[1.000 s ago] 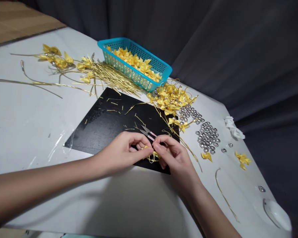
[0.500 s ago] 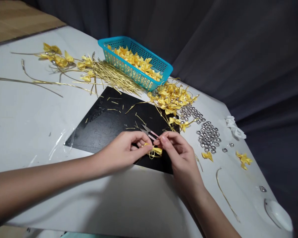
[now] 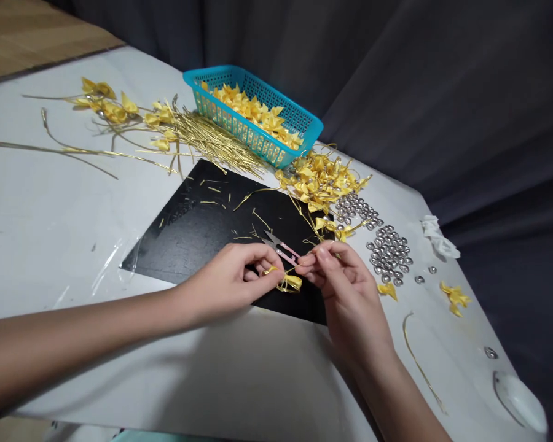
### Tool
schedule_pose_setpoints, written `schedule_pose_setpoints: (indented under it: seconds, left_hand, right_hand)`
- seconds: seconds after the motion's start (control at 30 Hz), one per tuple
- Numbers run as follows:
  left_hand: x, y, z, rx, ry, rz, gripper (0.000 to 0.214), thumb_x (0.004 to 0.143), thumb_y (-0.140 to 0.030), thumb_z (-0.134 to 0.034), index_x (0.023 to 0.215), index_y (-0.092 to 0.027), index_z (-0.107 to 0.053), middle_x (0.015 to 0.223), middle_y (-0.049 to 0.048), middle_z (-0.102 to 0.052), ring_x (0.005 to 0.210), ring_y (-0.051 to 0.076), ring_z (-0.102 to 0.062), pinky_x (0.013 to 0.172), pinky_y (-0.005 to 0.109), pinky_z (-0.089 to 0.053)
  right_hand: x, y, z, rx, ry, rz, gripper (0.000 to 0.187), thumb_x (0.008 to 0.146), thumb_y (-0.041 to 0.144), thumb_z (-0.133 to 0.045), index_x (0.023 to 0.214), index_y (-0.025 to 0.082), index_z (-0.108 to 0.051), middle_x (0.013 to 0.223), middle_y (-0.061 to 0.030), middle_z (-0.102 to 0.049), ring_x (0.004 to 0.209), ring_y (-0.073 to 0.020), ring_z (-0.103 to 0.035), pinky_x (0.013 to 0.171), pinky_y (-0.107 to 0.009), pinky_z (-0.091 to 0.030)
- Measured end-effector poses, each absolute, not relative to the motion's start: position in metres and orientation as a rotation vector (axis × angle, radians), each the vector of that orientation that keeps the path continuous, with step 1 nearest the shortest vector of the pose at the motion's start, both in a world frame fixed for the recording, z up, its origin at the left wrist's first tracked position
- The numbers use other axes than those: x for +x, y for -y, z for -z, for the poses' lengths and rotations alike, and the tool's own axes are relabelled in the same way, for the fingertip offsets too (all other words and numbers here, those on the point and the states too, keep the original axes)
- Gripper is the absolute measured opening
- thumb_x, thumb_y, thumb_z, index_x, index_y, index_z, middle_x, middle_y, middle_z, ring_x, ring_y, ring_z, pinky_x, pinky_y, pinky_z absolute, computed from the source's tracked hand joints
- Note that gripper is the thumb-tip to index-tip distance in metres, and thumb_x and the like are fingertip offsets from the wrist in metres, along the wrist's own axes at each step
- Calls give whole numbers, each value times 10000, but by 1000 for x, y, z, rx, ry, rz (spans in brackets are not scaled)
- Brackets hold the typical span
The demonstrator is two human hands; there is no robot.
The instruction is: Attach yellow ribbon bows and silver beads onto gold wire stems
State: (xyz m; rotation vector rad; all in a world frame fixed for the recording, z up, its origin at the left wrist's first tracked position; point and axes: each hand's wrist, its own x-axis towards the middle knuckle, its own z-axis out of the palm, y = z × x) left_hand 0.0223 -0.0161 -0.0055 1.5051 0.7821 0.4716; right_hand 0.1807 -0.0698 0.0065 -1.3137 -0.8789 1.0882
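My left hand (image 3: 246, 273) pinches a yellow ribbon bow (image 3: 291, 283) over the near part of a black mat (image 3: 179, 242). Closed at the fingertips, my right hand (image 3: 343, 276) grips a thin gold cord (image 3: 291, 270) that runs across to the bow. Part of the bow is hidden behind the left fingers. Just beyond both hands, a pair of thread snips (image 3: 283, 250) with pink handles lies on the mat, blades pointing away to the left. Short gold cord scrings (image 3: 212, 189) are scattered over the mat.
A blue basket (image 3: 253, 130) of yellow bows stands at the back. Gold cords (image 3: 221, 144) lie before it. Tied yellow bows (image 3: 325, 178) are heaped right of it, near silver beads (image 3: 389, 255). A crumpled white tissue (image 3: 439, 236) and a white rounded object (image 3: 518, 402) sit rightward.
My right hand has moved a little to the right, away from the left, drawing the gold cord out straight. The loop at the bow has shrunk. My left hand stays nearly in place.
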Motion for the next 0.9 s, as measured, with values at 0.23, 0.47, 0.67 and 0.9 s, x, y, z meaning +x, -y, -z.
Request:
schedule_pose_setpoints:
  seconds: [0.23, 0.47, 0.67, 0.9]
  left_hand:
    - [21, 17, 6, 1677, -785, -475, 116, 785, -209, -514, 742, -145, -600, 719, 5, -601, 646, 112, -510, 567, 194, -391]
    - [22, 15, 6, 1719, -790, -459, 85, 753, -169, -508, 700, -154, -572, 683, -8, -591, 615, 104, -505, 556, 188, -389]
    - [21, 16, 7, 1766, -780, -463, 87, 745, -156, -493, 692, -161, -561, 670, -13, -578, 604, 103, -495, 550, 187, -378]
    - [20, 16, 9, 1866, -771, -473, 98, 716, -128, -478, 677, -168, -559, 672, -13, -580, 626, 115, -498, 580, 207, -372]
  right_hand:
    - [187, 68, -20, -1294, 746, -1130, 184, 734, 305, -710, 808, 206, -574, 698, 38, -652, 655, -82, -665, 604, -137, -539]
    - [196, 64, -29, -1318, 556, -1255, 255, 625, 267, -790, 739, 187, -577, 667, 43, -643, 619, -73, -665, 588, -103, -560]
    - [204, 64, -31, -1276, 374, -1290, 153, 653, 162, -761, 719, 160, -622, 662, 21, -649, 636, -76, -669, 614, -86, -568]
    - [206, 64, -29, -1251, 390, -1362, 85, 710, 155, -711, 699, 158, -626, 665, 6, -641, 626, -75, -664, 611, -80, -567]
